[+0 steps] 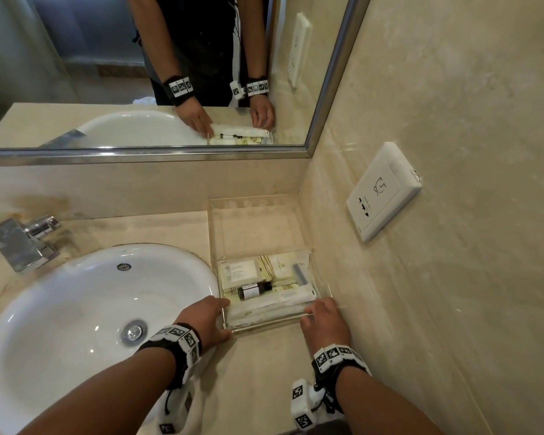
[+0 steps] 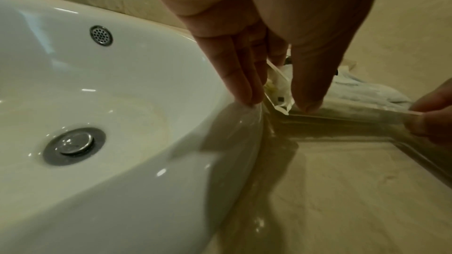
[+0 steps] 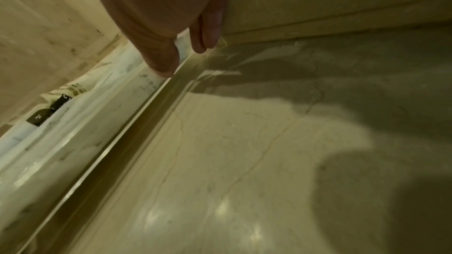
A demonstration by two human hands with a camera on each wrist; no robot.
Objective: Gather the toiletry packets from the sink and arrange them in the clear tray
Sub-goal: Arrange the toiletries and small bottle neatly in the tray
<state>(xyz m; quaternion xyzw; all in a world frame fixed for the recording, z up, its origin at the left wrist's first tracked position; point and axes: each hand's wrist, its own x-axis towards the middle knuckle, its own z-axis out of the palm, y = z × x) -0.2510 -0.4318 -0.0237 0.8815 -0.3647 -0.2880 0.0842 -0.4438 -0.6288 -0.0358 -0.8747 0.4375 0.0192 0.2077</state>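
The clear tray (image 1: pixel 258 233) stands on the counter right of the white sink (image 1: pixel 76 309). Its near half holds several white and cream toiletry packets (image 1: pixel 264 309) and a small dark bottle (image 1: pixel 253 290); its far half is bare. My left hand (image 1: pixel 225 318) pinches the tray's near left corner, with the fingers (image 2: pixel 244 88) down the side wall and the thumb on the front wall (image 2: pixel 354 115). At the near right corner my right hand (image 1: pixel 310 312) pinches the rim (image 3: pixel 122 138), thumb beside the packets (image 3: pixel 73 123). Only the drain shows in the basin.
A chrome faucet (image 1: pixel 22 243) stands behind the sink on the left. The beige wall with a white socket plate (image 1: pixel 383 189) runs close along the tray's right side. A mirror (image 1: pixel 139 73) hangs over the backsplash. Bare counter (image 1: pixel 264 372) lies in front of the tray.
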